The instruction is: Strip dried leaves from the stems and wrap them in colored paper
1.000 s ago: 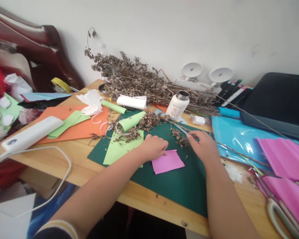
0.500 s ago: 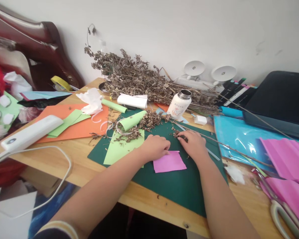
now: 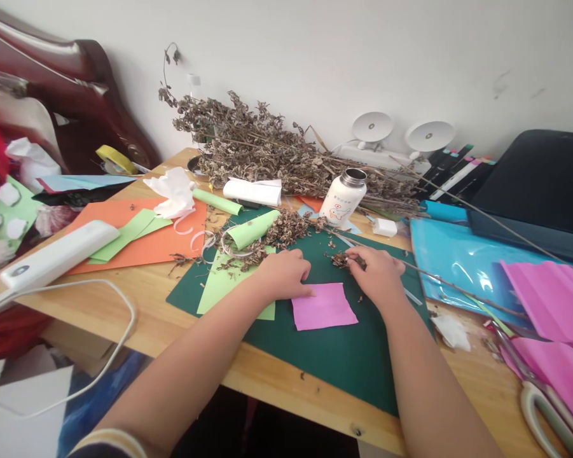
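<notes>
My left hand (image 3: pixel 286 273) rests over the green cutting mat (image 3: pixel 310 366), its thumb stretched onto the upper left edge of a pink paper piece (image 3: pixel 325 308). The other fingers curl loosely apart from the thumb, with nothing visible in them. To the right, my right hand (image 3: pixel 376 273) pinches at a small clump of dried leaves (image 3: pixel 339 259) on the mat; its fingertips partly hide what they grip. A long dry stem (image 3: pixel 451 284) passes behind that hand. Beyond the left hand, more crumbled dried leaves (image 3: pixel 289 228) lie beside a curled light green paper (image 3: pixel 254 230).
A bundle of dried plants (image 3: pixel 262 149) lies along the wall. An uncapped white bottle (image 3: pixel 344 200) stands before it. Scissors (image 3: pixel 537 394) and pink paper (image 3: pixel 537 299) lie right, near a blue plastic packet (image 3: pixel 458 264). A white corded device (image 3: pixel 60 254) lies left.
My left hand has shifted slightly left and up, its thumb now reaching onto the pink paper. My right hand has turned a little, fingers still at the dried leaves.
</notes>
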A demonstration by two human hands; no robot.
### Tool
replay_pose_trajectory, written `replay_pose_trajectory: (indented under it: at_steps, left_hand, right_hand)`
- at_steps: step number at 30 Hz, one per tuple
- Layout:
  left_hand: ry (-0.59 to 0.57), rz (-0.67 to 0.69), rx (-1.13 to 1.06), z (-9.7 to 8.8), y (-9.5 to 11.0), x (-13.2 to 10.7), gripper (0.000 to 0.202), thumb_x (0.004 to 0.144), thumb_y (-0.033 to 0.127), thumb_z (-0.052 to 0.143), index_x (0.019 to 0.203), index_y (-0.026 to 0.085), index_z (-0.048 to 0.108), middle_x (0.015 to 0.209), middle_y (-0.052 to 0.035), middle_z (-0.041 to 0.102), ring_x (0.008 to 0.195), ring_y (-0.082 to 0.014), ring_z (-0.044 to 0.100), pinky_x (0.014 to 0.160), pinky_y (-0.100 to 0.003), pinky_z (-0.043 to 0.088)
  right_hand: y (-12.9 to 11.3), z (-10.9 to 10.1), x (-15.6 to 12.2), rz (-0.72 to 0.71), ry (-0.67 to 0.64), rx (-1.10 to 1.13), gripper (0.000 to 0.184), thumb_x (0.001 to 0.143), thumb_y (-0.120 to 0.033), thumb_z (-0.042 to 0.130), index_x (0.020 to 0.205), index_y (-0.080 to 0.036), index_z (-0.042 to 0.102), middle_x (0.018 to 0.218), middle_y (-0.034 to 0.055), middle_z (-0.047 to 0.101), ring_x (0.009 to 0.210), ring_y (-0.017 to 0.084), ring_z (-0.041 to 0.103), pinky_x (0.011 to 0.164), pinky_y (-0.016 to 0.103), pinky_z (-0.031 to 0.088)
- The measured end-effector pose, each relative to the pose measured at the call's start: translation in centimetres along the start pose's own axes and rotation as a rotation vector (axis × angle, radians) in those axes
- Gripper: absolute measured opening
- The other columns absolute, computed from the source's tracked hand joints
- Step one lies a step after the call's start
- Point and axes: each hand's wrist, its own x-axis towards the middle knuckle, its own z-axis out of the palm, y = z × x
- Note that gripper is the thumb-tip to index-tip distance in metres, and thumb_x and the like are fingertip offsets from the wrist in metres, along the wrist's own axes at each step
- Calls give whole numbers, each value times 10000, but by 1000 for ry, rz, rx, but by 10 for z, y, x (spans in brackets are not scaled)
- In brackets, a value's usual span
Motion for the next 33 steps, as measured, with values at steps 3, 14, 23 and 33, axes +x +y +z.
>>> replay_pose_trajectory:
  at_steps: [3, 14, 23, 33]
  left_hand:
    - [9, 76, 26, 4, 6, 1, 272, 649, 469, 491, 692, 203, 525, 811, -11, 480, 724, -163, 490, 562, -261, 363]
    - [0, 68, 31, 7, 12, 1, 398, 615, 549, 489, 846, 226, 507, 838, -16, 494, 761, -189, 488, 618, -311, 368]
    - [-1, 148, -12, 12, 14, 5, 164, 735, 347, 410, 721, 224, 518, 833, 11, 529, 768, -160, 502, 610, -278, 356]
    - [103, -5, -133, 14, 11, 9, 227, 747, 397, 365, 852, 229, 476, 828, 12, 584, 726, -150, 532, 572, -244, 380]
  right_hand:
    - [0, 1, -2, 25, -51, -62, 257, 685, -266, 433, 915, -286, 545, 1016, 33, 542, 941, 262, 434, 692, 395, 276]
    - [-9, 0, -1, -7, -54, -88, 190, 717, -223, 406, 775, -257, 584, 861, 15, 608, 824, 214, 468, 650, 352, 240]
    - [-11, -2, -2, 82, 0, 263, 169, 688, -290, 462, 789, -249, 592, 728, 7, 608, 741, 180, 518, 727, 372, 303]
    - [-17, -9, -11, -81, -17, 526, 154, 687, -276, 475, 784, -206, 573, 736, 20, 593, 655, 149, 536, 603, 281, 414]
